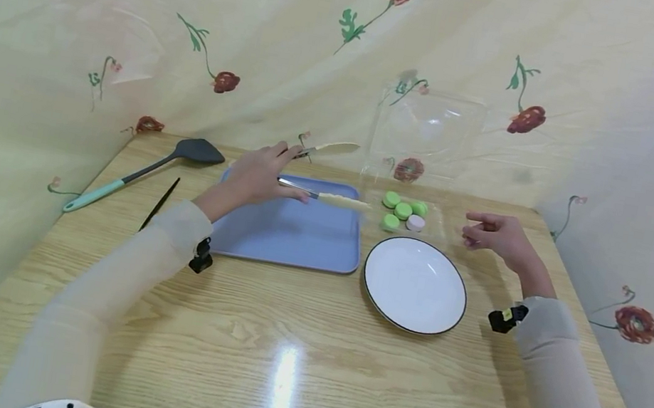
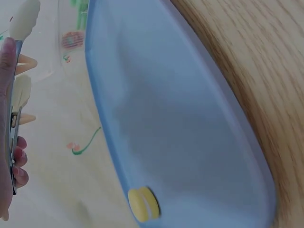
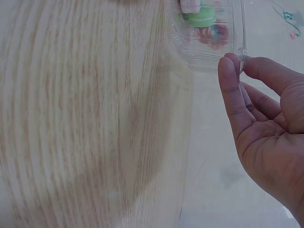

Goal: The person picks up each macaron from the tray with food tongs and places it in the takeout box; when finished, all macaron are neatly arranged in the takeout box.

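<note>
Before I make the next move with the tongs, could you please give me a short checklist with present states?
1. Tongs held in the left grip: ok.
2. Tongs spread open: ok.
3. Lid of the clear container raised: ok.
4. Yellow macaron on the blue tray: ok.
5. A macaron between the tong tips: not ok, none there.
6. Right grip touching the clear container: cannot tell, contact is unclear.
</note>
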Motion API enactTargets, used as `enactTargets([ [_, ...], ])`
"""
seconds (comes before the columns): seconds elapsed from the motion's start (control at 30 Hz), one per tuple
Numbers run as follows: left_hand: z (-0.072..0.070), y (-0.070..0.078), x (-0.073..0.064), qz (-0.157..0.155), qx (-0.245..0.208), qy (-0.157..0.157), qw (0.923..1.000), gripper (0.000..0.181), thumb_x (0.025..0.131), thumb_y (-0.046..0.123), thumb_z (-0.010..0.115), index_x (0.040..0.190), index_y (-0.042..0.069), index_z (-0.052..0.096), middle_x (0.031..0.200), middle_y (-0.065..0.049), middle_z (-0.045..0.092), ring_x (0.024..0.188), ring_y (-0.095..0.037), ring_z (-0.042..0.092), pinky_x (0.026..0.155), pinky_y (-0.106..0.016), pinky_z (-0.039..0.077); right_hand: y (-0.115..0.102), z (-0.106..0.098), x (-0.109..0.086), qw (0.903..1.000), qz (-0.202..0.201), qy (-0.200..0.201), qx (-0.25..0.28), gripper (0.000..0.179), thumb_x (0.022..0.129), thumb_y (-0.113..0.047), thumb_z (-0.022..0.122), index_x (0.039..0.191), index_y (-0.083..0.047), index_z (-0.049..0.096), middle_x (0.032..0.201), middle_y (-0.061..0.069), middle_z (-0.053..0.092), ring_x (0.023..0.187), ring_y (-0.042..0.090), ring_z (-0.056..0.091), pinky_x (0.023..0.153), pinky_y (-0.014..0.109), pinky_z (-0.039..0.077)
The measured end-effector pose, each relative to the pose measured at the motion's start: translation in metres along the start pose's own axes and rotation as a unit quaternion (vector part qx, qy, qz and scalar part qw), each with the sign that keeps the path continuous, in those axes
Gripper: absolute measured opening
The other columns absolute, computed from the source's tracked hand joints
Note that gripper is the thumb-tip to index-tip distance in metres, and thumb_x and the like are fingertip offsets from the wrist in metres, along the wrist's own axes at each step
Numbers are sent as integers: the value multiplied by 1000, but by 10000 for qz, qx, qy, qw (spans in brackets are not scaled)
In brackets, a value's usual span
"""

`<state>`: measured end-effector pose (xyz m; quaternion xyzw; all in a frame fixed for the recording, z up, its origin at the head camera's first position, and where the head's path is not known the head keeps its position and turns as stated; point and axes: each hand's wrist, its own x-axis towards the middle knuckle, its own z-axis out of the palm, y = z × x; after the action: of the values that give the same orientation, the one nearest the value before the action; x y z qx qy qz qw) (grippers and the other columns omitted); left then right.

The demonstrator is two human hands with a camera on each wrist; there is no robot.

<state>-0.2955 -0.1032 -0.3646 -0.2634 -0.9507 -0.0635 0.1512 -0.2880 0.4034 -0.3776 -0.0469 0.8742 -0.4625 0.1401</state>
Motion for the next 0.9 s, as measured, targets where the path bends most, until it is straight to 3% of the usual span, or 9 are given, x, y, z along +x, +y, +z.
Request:
enactTargets([
  [0.17,-7,-13,-14,-213,-65,-10,9998,109,73,87,64,151,13,49,129,-12,62,76,-25,59,47,-29,31,0,0,0,10000,36,-5,-3,61,100,-13,66,148,14,40,91,-3,73,80,4,71,82,36,61],
  [0.2,-8,-16,-17,-282,-68,-44,9996,105,74,80,71,151,13,49,129,-11,62,74,-25,58,47,-29,30,0,0,0,10000,50,-6,-1,61,100,-13,66,148,13,40,91,-3,73,80,4,70,82,36,61],
  [0.4,-17,-36,-37,-548,150,-81,9983,103,73,81,71,150,15,51,123,-9,65,54,-21,47,46,-29,25,-1,0,1,9999,103,-20,-25,62,100,-14,66,149,13,39,91,-3,73,80,4,70,84,36,61],
  [0.7,-29,-65,-72,-850,206,-106,9961,102,73,78,72,148,12,53,135,-14,64,57,-22,50,46,-30,28,-2,0,1,9999,125,-43,-59,62,100,-13,66,150,13,38,92,-1,73,80,5,71,84,37,61],
  [0.9,-26,-86,-95,-877,141,46,9960,102,71,82,70,146,15,56,120,-11,65,51,-20,39,44,-30,26,-5,1,-1,9999,139,-43,-83,62,101,-13,66,150,13,39,92,-1,73,80,4,70,84,37,61],
])
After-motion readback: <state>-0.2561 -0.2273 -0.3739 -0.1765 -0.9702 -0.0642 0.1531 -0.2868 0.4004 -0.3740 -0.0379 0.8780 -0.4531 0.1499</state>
